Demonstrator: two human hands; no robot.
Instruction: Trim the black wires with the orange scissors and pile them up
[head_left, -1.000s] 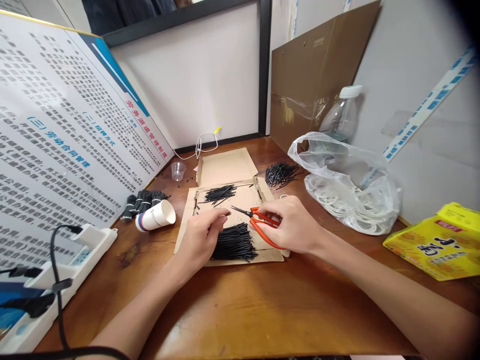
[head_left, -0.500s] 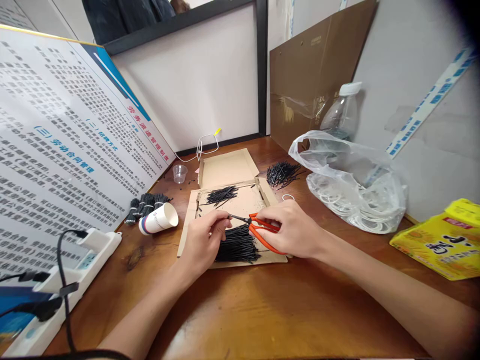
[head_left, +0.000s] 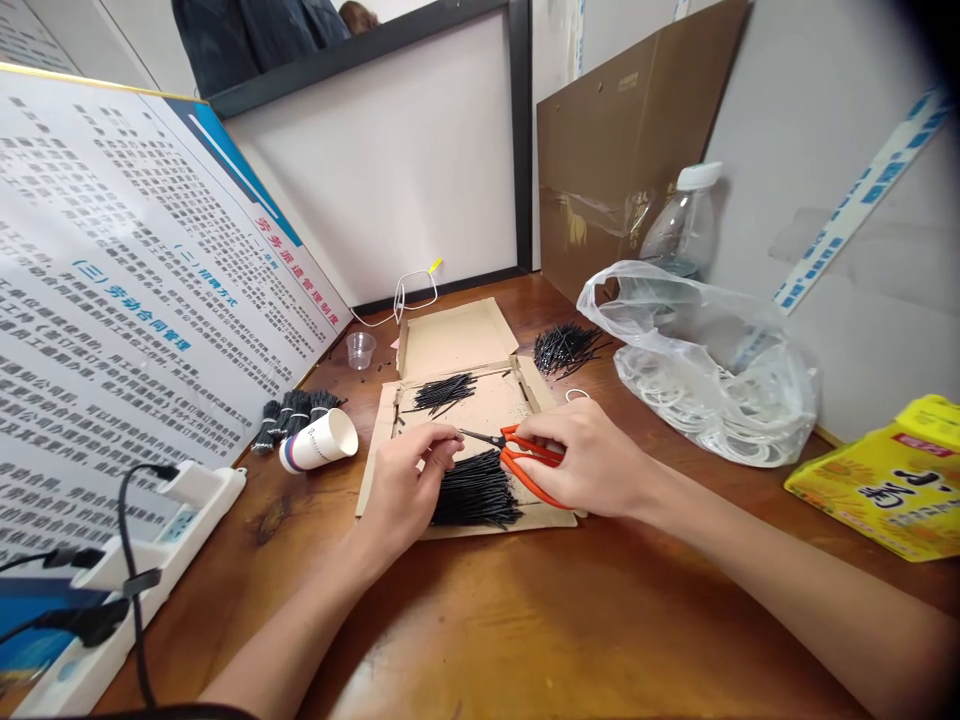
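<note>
A brown wooden desk point(head_left: 525, 620) runs under both hands, walled in by white partitions. Far to the left of the hands a printed notice board point(head_left: 127, 290) leans, with a white power strip point(head_left: 150, 540) at its foot. Nearer the left hand lies a tipped paper cup point(head_left: 319, 440) beside tied black bundles point(head_left: 292, 412).

The left hand point(head_left: 405, 480) rests on a flattened cardboard box point(head_left: 457, 345), fingers curled and pinched on something thin at their tips; what exactly it is I cannot tell. Just beside it, between the hands, lies a heap of black wire pieces point(head_left: 474, 490). The right hand point(head_left: 589, 460) is closed around orange-handled scissors point(head_left: 525, 458), blade tips touching the left fingertips.

Beyond the right hand sit a clear plastic bag point(head_left: 705, 370), a bottle point(head_left: 682, 225) and a yellow packet point(head_left: 892, 480).
</note>
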